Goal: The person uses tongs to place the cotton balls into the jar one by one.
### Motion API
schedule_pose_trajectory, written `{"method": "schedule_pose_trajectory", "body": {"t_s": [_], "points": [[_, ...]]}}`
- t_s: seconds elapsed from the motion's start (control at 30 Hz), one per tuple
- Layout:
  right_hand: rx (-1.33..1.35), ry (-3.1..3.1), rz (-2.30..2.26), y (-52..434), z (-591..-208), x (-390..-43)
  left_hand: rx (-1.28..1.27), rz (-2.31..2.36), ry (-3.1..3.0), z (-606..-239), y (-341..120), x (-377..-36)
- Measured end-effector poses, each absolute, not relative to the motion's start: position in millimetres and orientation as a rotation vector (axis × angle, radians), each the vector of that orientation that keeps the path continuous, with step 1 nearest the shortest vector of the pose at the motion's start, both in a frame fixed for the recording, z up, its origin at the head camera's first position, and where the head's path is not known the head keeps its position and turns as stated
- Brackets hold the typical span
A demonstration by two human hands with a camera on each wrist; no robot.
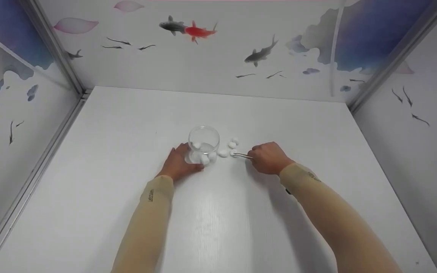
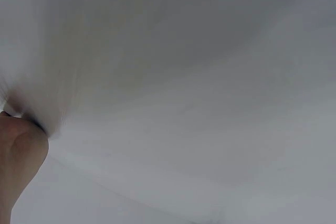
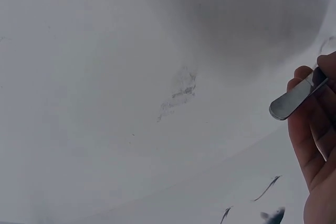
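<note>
My left hand [image 1: 178,165] holds a clear round jar [image 1: 204,137] from its left side, fingers behind and thumb in front. Several white cotton balls [image 1: 205,159] show through its wall. In my right hand [image 1: 269,157] are metal tweezers [image 1: 244,156], their tips pointing left at a cotton ball [image 1: 233,153] just right of the jar. The right wrist view shows the wide rounded end of the tweezers [image 3: 292,102] sticking out between thumb and fingers. Only part of the left hand [image 2: 22,156] appears in the left wrist view; the jar is hidden there.
More loose cotton balls [image 1: 232,144] lie on the white table [image 1: 211,227] beside the jar. Printed panels with fish and petals [image 1: 218,64] wall in the table at the back and both sides, with metal frame posts [image 1: 61,57] at the corners.
</note>
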State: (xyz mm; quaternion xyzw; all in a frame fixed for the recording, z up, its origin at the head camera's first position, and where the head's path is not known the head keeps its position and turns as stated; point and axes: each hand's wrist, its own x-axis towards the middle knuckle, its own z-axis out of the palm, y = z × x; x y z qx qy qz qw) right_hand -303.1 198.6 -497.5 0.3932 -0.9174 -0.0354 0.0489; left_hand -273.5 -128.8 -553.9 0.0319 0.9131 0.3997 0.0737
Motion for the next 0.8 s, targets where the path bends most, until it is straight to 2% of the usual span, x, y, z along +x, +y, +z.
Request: {"method": "schedule_pose_trajectory", "body": {"t_s": [0.5, 0.8], "points": [[1.189, -2.678, -0.023, 210, -496, -305, 0.027, 1.198, 2.705, -551, -126, -269], [1.173, -2.656, -0.005, 214, -476, -307, 0.028, 1.207, 2.706, -546, -126, -268]]}}
